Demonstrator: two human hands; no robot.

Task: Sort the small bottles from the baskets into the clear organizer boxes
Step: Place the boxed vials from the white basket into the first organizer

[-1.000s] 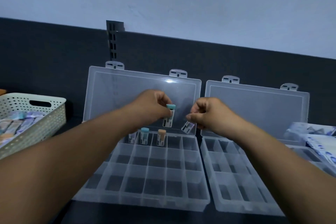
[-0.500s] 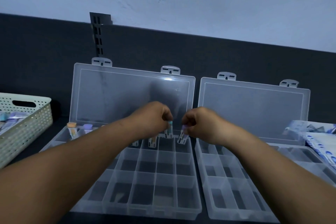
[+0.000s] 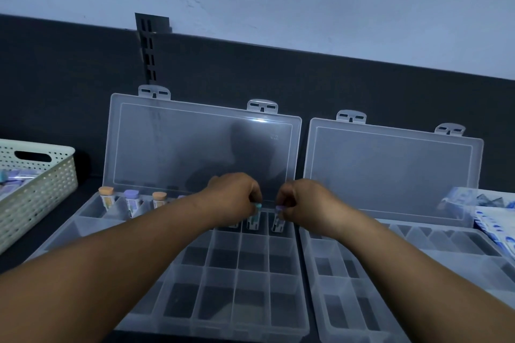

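The left organizer box (image 3: 252, 267) lies open, its lid (image 3: 178, 147) tipped up against the dark back panel. Both hands meet over the right end of this box's back row. The left hand (image 3: 232, 198) has its fingers curled, pinching the teal-capped bottle (image 3: 253, 221) by its cap; the bottle stands upright in the second compartment from the right end of that row. The right hand (image 3: 305, 200) is curled the same way, pinching the purple-capped bottle (image 3: 278, 222) at its top, in the corner compartment just beside the teal one. Whether either bottle rests on the compartment floor is hard to tell through the cloudy plastic.

At the left end of the same back row stand an orange-capped bottle (image 3: 106, 198), a lilac-capped bottle (image 3: 131, 201) and a second orange-capped bottle (image 3: 159, 199). The right organizer box (image 3: 347, 277) sits just beside the left box, lid up. Left of the left box, apart from it, is a white perforated basket (image 3: 47, 189) holding more bottles (image 3: 19, 175). Beyond the right box lies a blurred pile of packets (image 3: 493, 217).
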